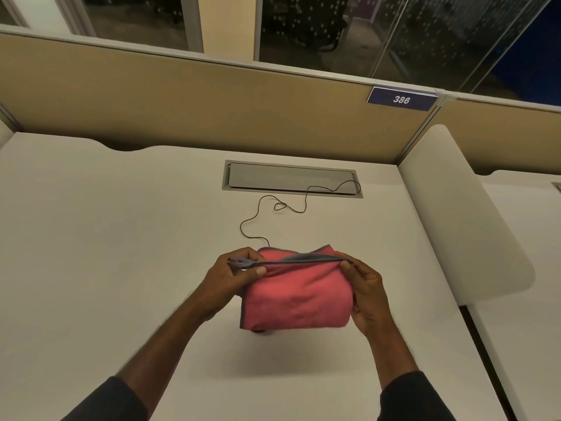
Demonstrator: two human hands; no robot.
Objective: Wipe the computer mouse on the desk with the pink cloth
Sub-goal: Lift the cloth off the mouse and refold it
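**Cloth in hand, mouse not yet wiped**

The mouse (258,330) is almost wholly hidden — only a dark sliver shows at the lower edge of the cloth (296,296), on the desk (91,238) in front of the person. Its cable (258,214) runs from behind the cloth's far edge, loops across the desk and ends at the grey hatch (291,179) near the partition (182,101).

The pink cloth, edged in grey, is folded and held up over the mouse. The left hand (233,278) pinches the cloth's top left corner between thumb and fingers; the right hand (364,290) pinches the top right corner and runs down its right side. Both grips are narrow and closed on fabric. Whether the cloth touches the mouse cannot be told.

My reading: the cloth is picked up and being squared off, which is the preparation. The wiping itself looks still to come — bring the cloth down onto the mouse and rub over its top and sides.

A sign (402,99) reading 386 sits on the partition.
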